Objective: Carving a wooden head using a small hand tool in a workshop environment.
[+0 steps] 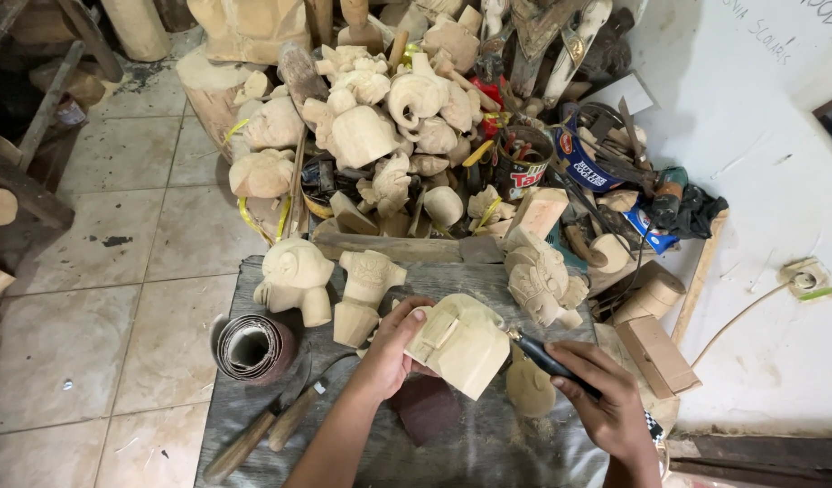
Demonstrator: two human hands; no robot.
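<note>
**Carving a pale wooden figure with a hand-held rotary tool: hazards and surrounding containers**

The left hand (391, 348) clasps the pale wooden carving (461, 343), fingers curled over its near edge, holding it tilted above a grey mat (488, 452) on the floor. The right hand (606, 398) wraps closed around a dark rotary tool (547, 355), whose tip meets the carving's right side. Probable risks: the tip may skid off the rounded wood toward the left fingers, because they lie close to the worked face; the carving may twist, being steadied by one hand only; the chisels (271, 429) lying beside the left forearm may be knocked. Behind, amid a heap of unfinished carvings (371, 117), stands a cylindrical tin (523, 163) with a red-and-white label holding tools; right of it, a round blue tin (583, 163) with white lettering. A sandpaper roll (253, 348) lies left of the mat.
</note>
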